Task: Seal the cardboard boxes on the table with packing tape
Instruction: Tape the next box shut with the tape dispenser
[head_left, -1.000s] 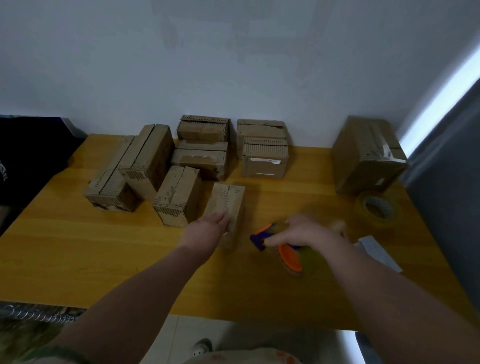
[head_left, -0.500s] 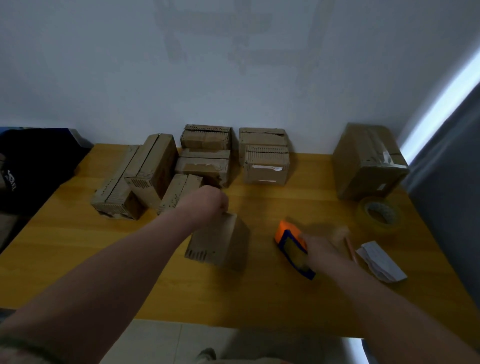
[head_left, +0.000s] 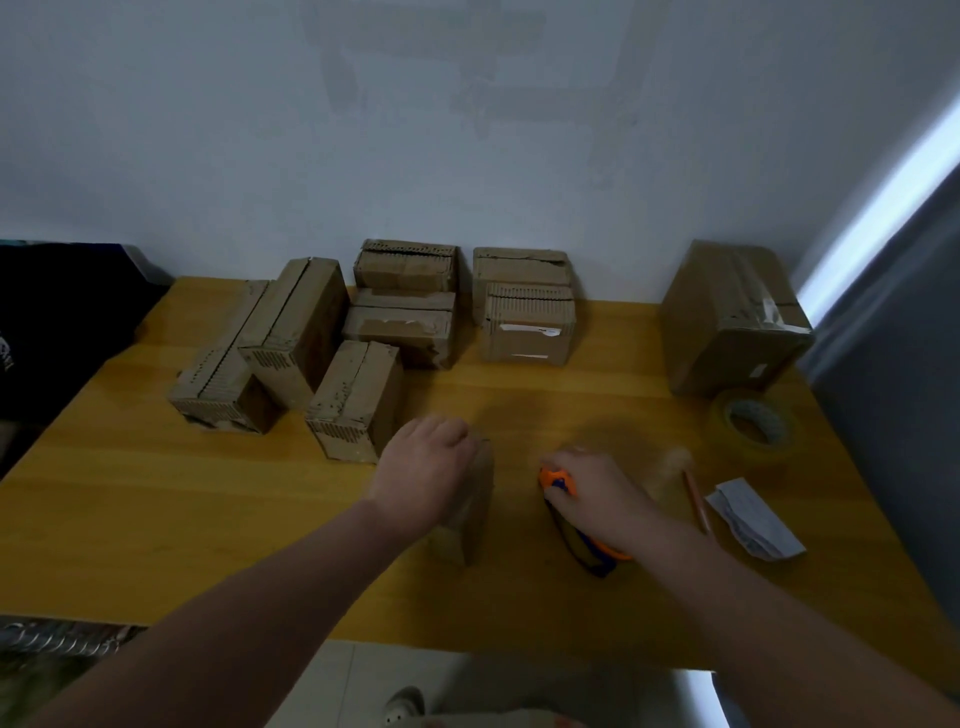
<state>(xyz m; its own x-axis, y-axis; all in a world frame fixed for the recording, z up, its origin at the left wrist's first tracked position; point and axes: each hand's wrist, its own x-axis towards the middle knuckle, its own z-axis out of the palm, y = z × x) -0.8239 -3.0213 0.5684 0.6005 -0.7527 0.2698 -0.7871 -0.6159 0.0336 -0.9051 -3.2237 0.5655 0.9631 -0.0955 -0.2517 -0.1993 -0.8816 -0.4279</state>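
Wooden table (head_left: 156, 519), yellow-brown top, set against the wall. Back left to centre: group of small cardboard boxes (head_left: 358, 400), packed close, some stacked. Back right corner: larger taped box (head_left: 727, 317), tape roll (head_left: 753, 426) lying flat just in front of it. Right side: pencil (head_left: 696, 499) beside folded paper (head_left: 753, 519). Near centre: single small box (head_left: 475, 509), blurred; tape dispenser (head_left: 592, 551), orange and blue, near its right
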